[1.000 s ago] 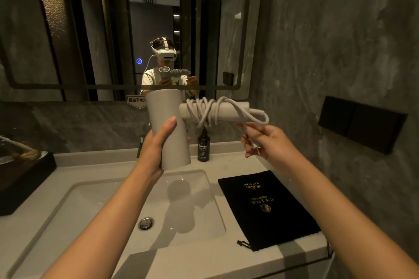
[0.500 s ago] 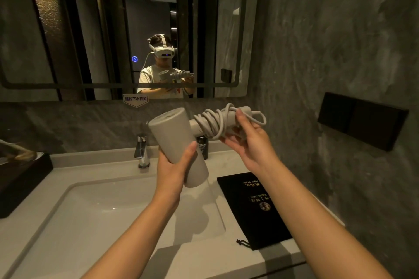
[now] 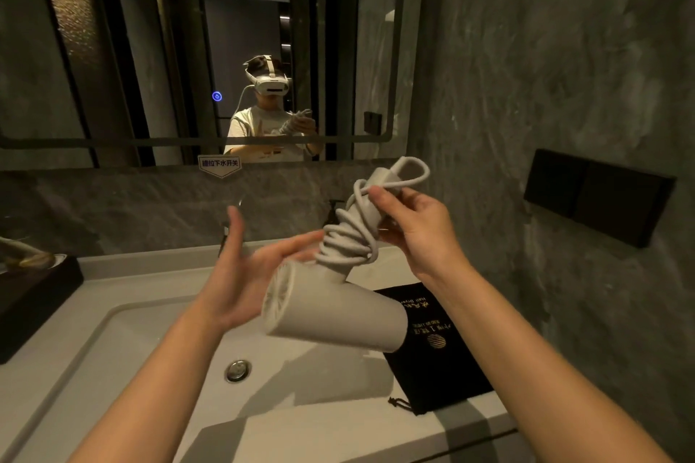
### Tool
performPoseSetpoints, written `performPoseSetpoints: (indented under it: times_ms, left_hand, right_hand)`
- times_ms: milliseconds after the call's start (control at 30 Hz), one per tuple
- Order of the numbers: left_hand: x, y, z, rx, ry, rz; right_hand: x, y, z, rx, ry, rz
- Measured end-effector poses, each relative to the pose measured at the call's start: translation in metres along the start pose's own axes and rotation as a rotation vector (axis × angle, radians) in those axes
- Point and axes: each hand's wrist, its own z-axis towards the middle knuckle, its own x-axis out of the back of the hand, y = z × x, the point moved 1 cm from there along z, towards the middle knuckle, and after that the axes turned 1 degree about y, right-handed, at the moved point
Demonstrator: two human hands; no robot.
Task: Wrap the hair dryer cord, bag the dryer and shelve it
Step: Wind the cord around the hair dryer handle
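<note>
Head: right hand (image 3: 417, 233) covers dryer (image 3: 334, 312) handle; plug seemingly hidden.

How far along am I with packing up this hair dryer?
The cord looks wrapped around the handle. The right hand holds the hair dryer by that handle; the left hand is open beside it. The black bag lies flat on the counter, so bagging and shelving remain.

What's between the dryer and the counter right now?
In the head view, only the black bag lies flat on the counter, under the dryer.
</note>
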Motion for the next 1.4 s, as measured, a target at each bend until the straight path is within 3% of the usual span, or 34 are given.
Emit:
performPoseSetpoints:
  times_ms: [167,267,400,567,667,733,900,1133,1267,1400]
  left_hand:
    - [-0.050,0.028,0.024,-0.025,0.109,0.794]
    - [-0.067,0.014,0.035,-0.130,0.217,0.966]
    - [-0.065,-0.007,0.046,-0.226,0.308,0.881]
    - [-0.050,-0.009,0.043,-0.169,0.390,0.770]
    - [-0.046,-0.009,0.039,-0.134,0.394,0.618]
    - [-0.043,-0.009,0.036,-0.109,0.354,0.514]
    - [-0.039,-0.013,0.030,-0.017,0.227,0.315]
    - [-0.047,-0.018,0.028,-0.041,0.118,0.262]
    - [-0.046,-0.019,0.026,-0.020,0.128,0.129]
    - [-0.039,-0.016,0.019,-0.032,0.126,0.202]
  right_hand:
    - [-0.006,-0.001,-0.004,0.032,-0.030,-0.246]
    - [-0.007,-0.003,-0.005,0.057,0.013,-0.288]
    - [-0.006,-0.007,-0.005,-0.005,0.031,-0.409]
    - [0.007,-0.008,-0.008,-0.125,-0.162,-0.277]
    - [0.016,-0.004,-0.011,-0.089,-0.327,-0.137]
    - [0.018,-0.004,-0.012,0.011,-0.372,-0.195]
    - [0.014,-0.012,0.002,0.292,-0.188,-0.373]
    - [-0.008,-0.004,0.009,0.164,-0.143,0.040]
    - [-0.016,0.003,0.001,0.193,-0.176,-0.124]
    - [-0.016,-0.008,-0.004,0.275,-0.257,-0.255]
